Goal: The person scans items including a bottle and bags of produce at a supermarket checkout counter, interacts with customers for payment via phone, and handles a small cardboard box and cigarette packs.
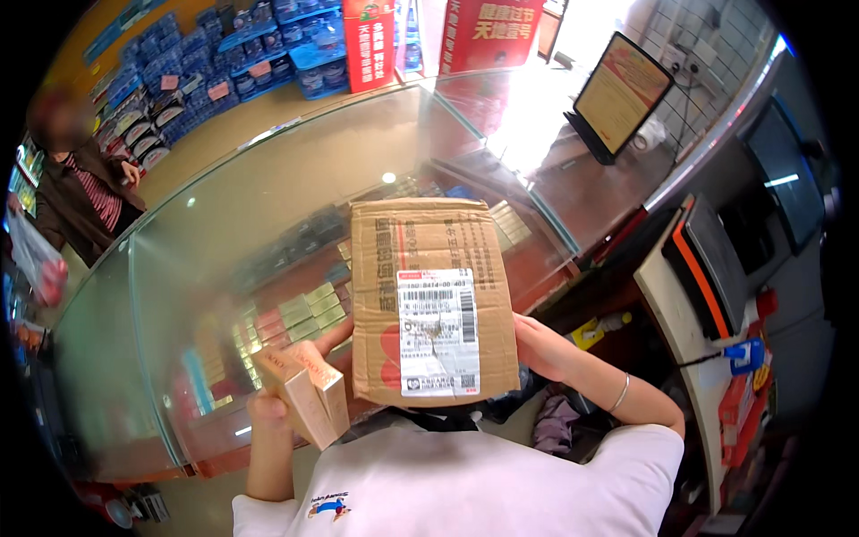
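A worn brown cardboard box (pixel 436 241) with a white shipping label stands before my chest, above the glass display counter. On its right side lies my right hand (pixel 540 346), a bracelet on that wrist; its fingertips are hidden behind the box. My left hand (pixel 275 409) grips two small tan cartons (pixel 312 396), one partly overlapping the other, and a finger of this hand reaches towards the box's left edge. Under the counter glass, rows of small packs (pixel 312 312) show to the left of the box.
The glass counter (pixel 268 174) spans the front. A framed sign (pixel 621 94) stands at its far right. A person (pixel 87 188) with a plastic bag is beyond it at left. To my right, a desk (pixel 678 335) bears a dark laptop-like device. Bottled water (pixel 201 67) is stacked behind.
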Available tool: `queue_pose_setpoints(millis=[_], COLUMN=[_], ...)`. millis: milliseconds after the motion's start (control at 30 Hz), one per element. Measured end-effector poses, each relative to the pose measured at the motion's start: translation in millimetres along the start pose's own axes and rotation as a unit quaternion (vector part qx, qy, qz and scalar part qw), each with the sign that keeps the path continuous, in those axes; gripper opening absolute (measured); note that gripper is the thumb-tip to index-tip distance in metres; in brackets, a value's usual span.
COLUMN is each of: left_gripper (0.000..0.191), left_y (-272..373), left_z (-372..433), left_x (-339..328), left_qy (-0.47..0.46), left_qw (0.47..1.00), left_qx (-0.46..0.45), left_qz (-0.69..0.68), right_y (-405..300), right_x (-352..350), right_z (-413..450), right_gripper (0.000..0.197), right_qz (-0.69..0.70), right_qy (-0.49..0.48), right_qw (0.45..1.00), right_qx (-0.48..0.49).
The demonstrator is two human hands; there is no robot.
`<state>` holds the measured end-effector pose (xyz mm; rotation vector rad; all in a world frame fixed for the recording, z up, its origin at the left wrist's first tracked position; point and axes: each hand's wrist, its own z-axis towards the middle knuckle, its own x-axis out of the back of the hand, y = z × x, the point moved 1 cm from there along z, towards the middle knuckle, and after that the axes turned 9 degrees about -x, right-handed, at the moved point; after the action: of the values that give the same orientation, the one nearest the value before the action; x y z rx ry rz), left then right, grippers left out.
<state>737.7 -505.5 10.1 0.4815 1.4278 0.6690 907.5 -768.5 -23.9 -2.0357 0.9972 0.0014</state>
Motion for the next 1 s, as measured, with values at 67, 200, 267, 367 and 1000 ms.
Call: queue_pose_setpoints(millis=[67, 200, 267, 367, 1000], left_gripper=[0.11, 0.084, 0.075, 0.088, 0.109], left_y=[-3.8, -9.6, -13.9, -13.0, -147.1], left_z=[-7.8, -22.2, -28.8, -38.1, -68.2], left_x=[-3.3, 4.5, 5.2, 16.9, -83.1], left_qy=[-0.03, -0.087, -0.096, -0.125, -0.359], left_qw=[0.999, 0.995, 0.992, 0.992, 0.895], left_qx=[0.007, -0.007, 0.016, 0.005, 0.238], left_qz=[-0.044, -0.041, -0.081, -0.033, 0.115], right_y=[22.8, 52.8, 62.9, 55.0, 339.9], right_x=[0.4, -8.1, 1.5, -16.5, -65.4], right_z=[-8.1, -20.3, -19.4, -27.1, -123.4], right_gripper=[0.053, 0.066, 0.065, 0.068, 0.067], right_qz=[0.02, 0.116, 0.095, 0.085, 0.436], right_qy=[-0.005, -0.106, -0.113, -0.151, 0.039], right_qw=[1.0, 0.985, 0.986, 0.979, 0.852], right_qx=[0.013, 0.071, 0.082, 0.104, 0.287])
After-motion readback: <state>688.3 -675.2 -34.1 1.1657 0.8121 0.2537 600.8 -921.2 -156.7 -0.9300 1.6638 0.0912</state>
